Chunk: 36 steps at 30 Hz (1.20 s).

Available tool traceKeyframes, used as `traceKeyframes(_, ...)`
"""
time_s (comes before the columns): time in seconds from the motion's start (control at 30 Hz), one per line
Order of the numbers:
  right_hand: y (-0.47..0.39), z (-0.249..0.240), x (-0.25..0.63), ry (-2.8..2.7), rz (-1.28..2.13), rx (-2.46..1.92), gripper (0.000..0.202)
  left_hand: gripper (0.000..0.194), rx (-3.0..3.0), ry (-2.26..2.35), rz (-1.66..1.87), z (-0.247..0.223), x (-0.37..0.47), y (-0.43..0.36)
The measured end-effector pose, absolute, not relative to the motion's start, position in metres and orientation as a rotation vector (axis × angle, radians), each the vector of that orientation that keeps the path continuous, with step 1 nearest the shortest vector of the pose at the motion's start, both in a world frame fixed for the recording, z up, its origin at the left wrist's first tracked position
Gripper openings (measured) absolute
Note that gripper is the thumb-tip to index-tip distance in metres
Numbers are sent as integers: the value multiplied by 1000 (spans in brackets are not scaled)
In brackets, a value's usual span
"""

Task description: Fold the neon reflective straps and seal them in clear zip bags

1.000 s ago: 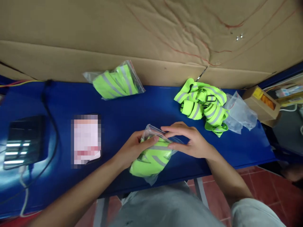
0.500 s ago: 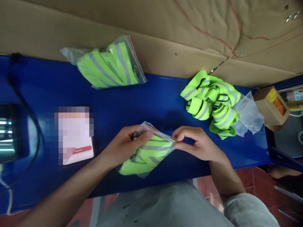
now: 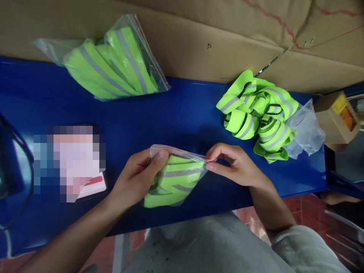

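A clear zip-lock bag [image 3: 182, 174] with folded neon-yellow reflective straps inside is held between my two hands, above the front of the blue table [image 3: 182, 117]. My left hand [image 3: 143, 170] grips its left side, thumb on top near the upper corner. At the opposite end, the thumb and index finger of my right hand [image 3: 231, 163] pinch the right end of the red-lined zip edge. Whether the zip is sealed all along cannot be made out.
A filled bag of yellow straps [image 3: 110, 68] leans against the cardboard [image 3: 193, 49] at the back left. Loose reflective straps [image 3: 258, 113] lie back right beside empty clear bags [image 3: 307, 129] and a small brown box [image 3: 335, 117]. A phone-like device [image 3: 93, 185], partly pixelated, lies left.
The bag's top edge has turned closer to level, its left corner shifting left with my left hand. My right hand keeps its pinch at the right end. The whole view has shifted slightly.
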State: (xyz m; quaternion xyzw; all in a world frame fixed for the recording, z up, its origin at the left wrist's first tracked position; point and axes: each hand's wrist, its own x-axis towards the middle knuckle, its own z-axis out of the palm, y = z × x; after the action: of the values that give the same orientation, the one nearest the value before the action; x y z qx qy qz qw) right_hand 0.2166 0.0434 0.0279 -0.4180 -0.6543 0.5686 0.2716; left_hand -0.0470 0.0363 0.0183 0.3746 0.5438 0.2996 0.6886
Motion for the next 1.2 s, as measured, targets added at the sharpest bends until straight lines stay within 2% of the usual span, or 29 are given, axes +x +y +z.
traceKeyframes(0.17,43,21,209,-2037,1356,-1057,14,43,842,1226,624,18,-46,34)
traceKeyframes(0.27,41,17,206,-1930,1314,-1080,4,41,843,1245,649,16,-47,34)
traceKeyframes(0.37,40,17,207,-1903,1286,-1027,16,38,803,1260,647,17,-48,34)
traceKeyframes(0.47,42,18,208,-1935,1217,-915,20,31,786,1241,649,19,-49,33)
traceKeyframes(0.57,43,21,209,-1964,1299,-834,22,33,801,1264,652,19,-51,31)
traceKeyframes(0.67,42,22,208,-2003,1378,-871,15,37,818,1226,610,17,-55,33)
traceKeyframes(0.83,39,23,207,-2072,1555,-875,13,31,963,985,423,16,-60,43)
traceKeyframes(1.0,41,24,212,-2149,1662,-847,17,16,901,1028,362,20,-57,40)
traceKeyframes(1.07,41,25,213,-2048,1653,-893,10,15,901,1047,373,23,-58,38)
traceKeyframes(1.2,36,25,210,-1656,1706,-1110,45,18,997,1141,433,27,-62,40)
